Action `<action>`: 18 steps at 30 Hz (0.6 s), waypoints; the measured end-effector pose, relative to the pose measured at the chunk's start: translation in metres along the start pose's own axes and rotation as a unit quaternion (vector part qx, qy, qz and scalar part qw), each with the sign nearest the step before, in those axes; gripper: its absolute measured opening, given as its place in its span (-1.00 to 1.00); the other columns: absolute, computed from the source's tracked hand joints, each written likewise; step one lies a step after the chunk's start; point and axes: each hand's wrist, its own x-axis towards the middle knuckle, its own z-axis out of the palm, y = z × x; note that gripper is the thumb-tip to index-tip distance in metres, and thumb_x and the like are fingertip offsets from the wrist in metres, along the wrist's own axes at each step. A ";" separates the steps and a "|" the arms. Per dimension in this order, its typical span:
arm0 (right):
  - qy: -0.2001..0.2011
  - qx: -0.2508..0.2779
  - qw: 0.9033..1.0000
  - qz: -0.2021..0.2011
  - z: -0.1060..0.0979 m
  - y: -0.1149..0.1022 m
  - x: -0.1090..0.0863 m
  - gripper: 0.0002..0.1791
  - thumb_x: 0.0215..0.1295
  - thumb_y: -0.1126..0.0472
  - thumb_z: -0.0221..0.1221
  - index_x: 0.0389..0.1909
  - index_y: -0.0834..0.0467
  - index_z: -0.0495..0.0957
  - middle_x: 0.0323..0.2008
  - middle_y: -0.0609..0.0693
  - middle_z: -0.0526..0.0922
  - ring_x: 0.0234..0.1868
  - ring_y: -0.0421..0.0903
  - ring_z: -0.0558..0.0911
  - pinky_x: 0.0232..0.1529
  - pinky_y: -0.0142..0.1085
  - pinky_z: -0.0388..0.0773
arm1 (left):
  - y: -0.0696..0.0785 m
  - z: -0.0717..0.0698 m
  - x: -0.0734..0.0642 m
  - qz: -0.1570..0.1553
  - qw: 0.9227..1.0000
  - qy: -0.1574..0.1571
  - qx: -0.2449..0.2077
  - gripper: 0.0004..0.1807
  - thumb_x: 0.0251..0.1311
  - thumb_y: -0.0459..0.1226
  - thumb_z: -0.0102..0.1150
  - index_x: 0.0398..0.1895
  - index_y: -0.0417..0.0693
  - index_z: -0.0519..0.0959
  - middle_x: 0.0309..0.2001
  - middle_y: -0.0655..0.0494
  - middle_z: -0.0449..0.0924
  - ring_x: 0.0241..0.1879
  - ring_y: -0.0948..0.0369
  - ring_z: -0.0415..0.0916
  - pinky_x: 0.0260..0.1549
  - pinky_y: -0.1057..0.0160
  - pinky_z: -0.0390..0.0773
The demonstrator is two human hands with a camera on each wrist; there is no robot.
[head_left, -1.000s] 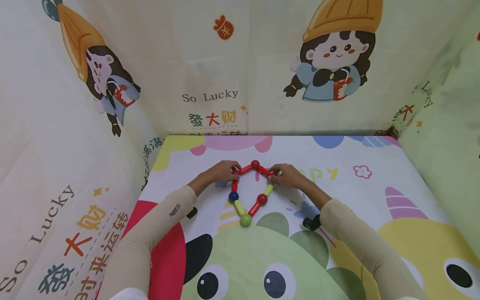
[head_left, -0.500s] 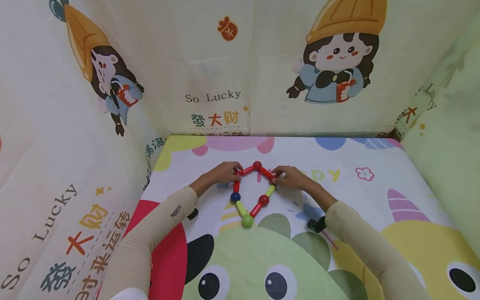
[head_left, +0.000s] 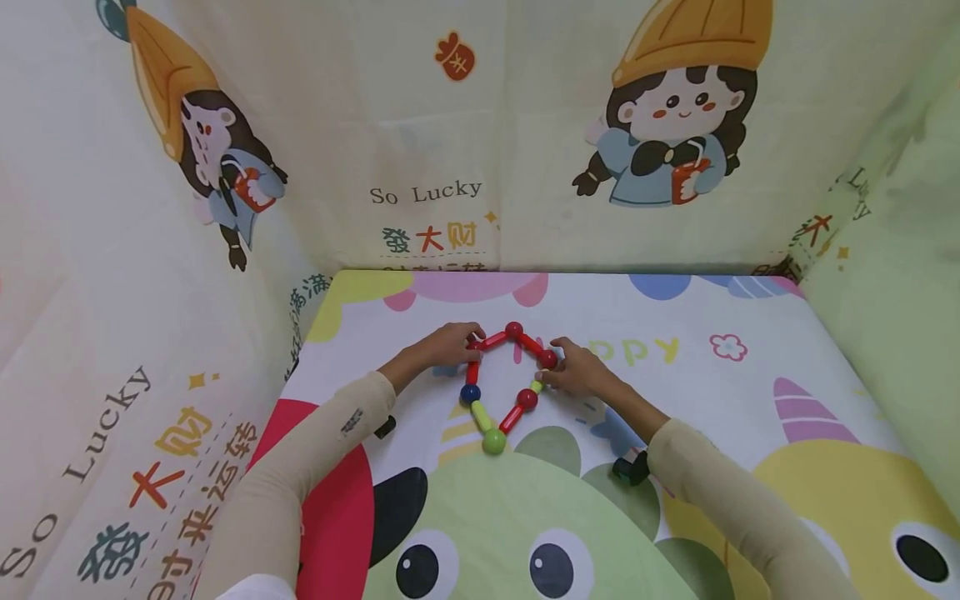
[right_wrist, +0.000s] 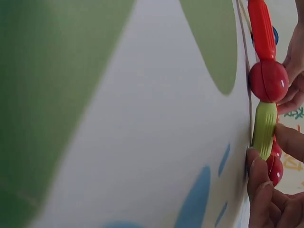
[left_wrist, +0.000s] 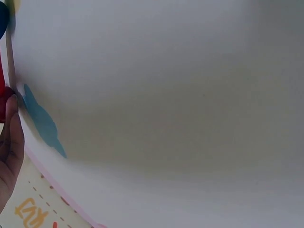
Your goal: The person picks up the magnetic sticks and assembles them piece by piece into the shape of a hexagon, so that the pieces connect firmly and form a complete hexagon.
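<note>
A closed ring of toy magnetic rods and balls lies on the table in the head view. Its top red ball (head_left: 513,330), blue ball (head_left: 470,393) and light green ball (head_left: 493,442) all show. My left hand (head_left: 452,343) pinches the red ball at the ring's upper left, mostly covered by the fingers; in the left wrist view that red ball (left_wrist: 8,100) sits at the fingertips. On the right side, my right hand (head_left: 579,370) pinches a light green rod (right_wrist: 265,128) between thumb and finger, just below the right-hand red ball (head_left: 548,359). Another red ball (head_left: 527,400) joins the rod's lower end.
A cartoon-printed cloth covers the table (head_left: 750,375). Printed curtains (head_left: 525,225) rise at the back and both sides. Dark wrist cameras, such as the right one (head_left: 631,468), hang under the sleeves close over the cloth.
My right hand has let go of the red ball at the ring's right corner and slid down to the light green rod, uncovering that ball. The left hand keeps its place.
</note>
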 end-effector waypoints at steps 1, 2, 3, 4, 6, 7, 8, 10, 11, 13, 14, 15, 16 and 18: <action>0.002 0.008 1.000 0.009 0.001 -0.001 0.000 -0.08 0.27 -0.06 0.34 0.48 0.22 0.10 -0.22 0.06 0.73 -0.35 -0.10 0.63 -0.33 -0.30 0.61 | 0.000 0.000 0.000 0.001 1.000 0.000 0.000 -0.55 0.32 -0.15 0.26 0.23 -0.03 0.48 0.08 -0.02 0.59 -0.09 0.13 0.53 -0.05 0.22 0.62; 0.005 0.015 1.000 0.015 0.002 -0.003 0.001 -0.07 0.27 -0.04 0.34 0.49 0.22 0.08 -0.28 0.04 0.74 -0.40 -0.10 0.62 -0.36 -0.31 0.59 | 0.000 0.000 0.000 0.001 1.000 0.000 0.001 -0.55 0.32 -0.15 0.25 0.23 -0.03 0.48 0.07 -0.01 0.60 -0.10 0.14 0.53 -0.05 0.23 0.62; 0.009 0.017 1.000 0.021 0.004 -0.004 0.001 -0.06 0.27 -0.04 0.34 0.50 0.22 0.07 -0.32 0.02 0.73 -0.44 -0.10 0.61 -0.39 -0.32 0.57 | 0.000 0.000 0.000 0.001 1.000 0.000 0.003 -0.56 0.32 -0.15 0.26 0.22 -0.04 0.48 0.07 -0.01 0.60 -0.10 0.14 0.53 -0.05 0.23 0.62; 0.014 0.019 0.999 0.027 0.005 -0.005 0.002 -0.06 0.27 -0.03 0.34 0.50 0.21 0.06 -0.35 0.01 0.72 -0.46 -0.10 0.60 -0.41 -0.33 0.56 | 0.001 0.000 0.000 0.000 1.000 0.000 0.004 -0.56 0.32 -0.15 0.26 0.22 -0.04 0.48 0.06 -0.01 0.60 -0.11 0.14 0.53 -0.06 0.23 0.62; 0.023 0.021 0.999 0.038 0.006 -0.007 0.003 -0.05 0.27 -0.03 0.34 0.51 0.20 0.05 -0.38 0.02 0.70 -0.49 -0.09 0.58 -0.45 -0.34 0.54 | 0.002 0.000 0.000 0.000 1.000 0.000 0.006 -0.56 0.32 -0.15 0.26 0.21 -0.05 0.49 0.05 -0.01 0.60 -0.11 0.14 0.54 -0.06 0.24 0.62; 0.026 0.023 0.999 0.041 0.007 -0.008 0.003 -0.04 0.27 -0.03 0.34 0.52 0.20 0.03 -0.38 0.03 0.70 -0.50 -0.10 0.59 -0.46 -0.35 0.54 | 0.002 0.000 0.000 0.000 1.000 -0.001 0.007 -0.56 0.32 -0.15 0.26 0.21 -0.05 0.49 0.04 -0.01 0.60 -0.12 0.14 0.54 -0.07 0.24 0.62; 0.030 0.025 0.998 0.044 0.008 -0.008 0.003 -0.03 0.27 -0.02 0.34 0.52 0.21 0.03 -0.39 0.03 0.69 -0.51 -0.10 0.58 -0.46 -0.35 0.54 | 0.003 0.000 0.000 0.000 1.000 -0.001 0.009 -0.56 0.32 -0.15 0.27 0.21 -0.05 0.49 0.03 -0.01 0.60 -0.12 0.15 0.54 -0.07 0.24 0.62; 0.034 0.027 0.998 0.052 0.009 -0.009 0.004 -0.01 0.26 -0.02 0.35 0.53 0.21 0.01 -0.38 0.05 0.68 -0.50 -0.10 0.59 -0.46 -0.36 0.54 | 0.004 0.001 0.000 0.001 1.000 0.000 0.012 -0.56 0.32 -0.15 0.26 0.22 -0.05 0.49 0.03 0.00 0.60 -0.13 0.15 0.53 -0.07 0.25 0.62; 0.036 0.029 0.997 0.058 0.010 -0.010 0.004 0.00 0.25 -0.02 0.36 0.53 0.21 0.00 -0.37 0.05 0.68 -0.50 -0.10 0.59 -0.46 -0.36 0.54 | 0.004 0.001 0.000 0.002 1.000 0.001 0.014 -0.56 0.32 -0.15 0.26 0.22 -0.06 0.48 0.03 0.00 0.60 -0.13 0.15 0.53 -0.07 0.25 0.62; 0.039 0.036 0.996 0.069 0.010 -0.010 0.004 0.01 0.25 -0.01 0.36 0.53 0.20 -0.02 -0.35 0.06 0.68 -0.48 -0.09 0.59 -0.46 -0.36 0.54 | 0.004 0.002 0.000 0.004 1.000 0.002 0.015 -0.56 0.33 -0.15 0.25 0.22 -0.06 0.48 0.03 0.00 0.60 -0.13 0.15 0.53 -0.07 0.26 0.62; 0.040 0.039 0.996 0.073 0.011 -0.011 0.005 0.01 0.25 -0.01 0.36 0.54 0.20 -0.03 -0.34 0.07 0.68 -0.48 -0.09 0.58 -0.46 -0.36 0.53 | 0.004 0.002 0.000 0.003 1.000 0.002 0.015 -0.56 0.33 -0.15 0.25 0.22 -0.06 0.48 0.03 0.00 0.60 -0.13 0.15 0.53 -0.08 0.26 0.62; 0.043 0.042 0.995 0.077 0.011 -0.011 0.004 0.01 0.25 0.00 0.36 0.54 0.20 -0.03 -0.32 0.08 0.67 -0.48 -0.09 0.57 -0.45 -0.36 0.52 | 0.004 0.002 0.000 0.003 1.000 0.003 0.013 -0.56 0.33 -0.16 0.25 0.22 -0.07 0.49 0.02 -0.01 0.61 -0.13 0.15 0.53 -0.08 0.26 0.62; 0.046 0.045 0.995 0.080 0.011 -0.012 0.004 0.02 0.25 0.00 0.36 0.54 0.19 -0.03 -0.30 0.10 0.65 -0.48 -0.09 0.56 -0.45 -0.36 0.51 | 0.005 0.001 0.000 0.002 1.000 0.003 0.012 -0.56 0.32 -0.16 0.26 0.22 -0.07 0.49 0.02 -0.01 0.61 -0.14 0.14 0.54 -0.08 0.25 0.62; 0.050 0.052 0.994 0.083 0.011 -0.013 0.004 0.01 0.25 0.01 0.36 0.54 0.18 -0.04 -0.28 0.12 0.62 -0.49 -0.09 0.54 -0.46 -0.35 0.49 | 0.005 0.001 0.000 -0.001 1.000 0.002 0.008 -0.56 0.32 -0.16 0.26 0.22 -0.07 0.49 0.02 -0.01 0.61 -0.15 0.14 0.54 -0.10 0.26 0.62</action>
